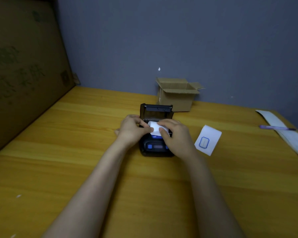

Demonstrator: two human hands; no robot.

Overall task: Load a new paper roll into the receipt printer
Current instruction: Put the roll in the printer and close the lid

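A small black receipt printer [155, 148] with blue buttons stands in the middle of the wooden table [76, 152]. Its lid [156, 110] is swung up and back. A white paper roll [154, 127] lies in the open bay, with its loose end drawn forward over the front edge. My left hand [132, 129] pinches the left side of the paper, thumb on top. On the right side, my right hand [176, 134] grips the paper in the same way. Both hands hide the sides of the bay.
An open cardboard box [177, 95] stands behind the printer against the blue-grey wall. A white card with a blue outline [207, 140] lies to the right. Further right lie long paper sheets [289, 134] and a purple pen [276, 127]. A large cardboard panel [24, 66] leans at the left.
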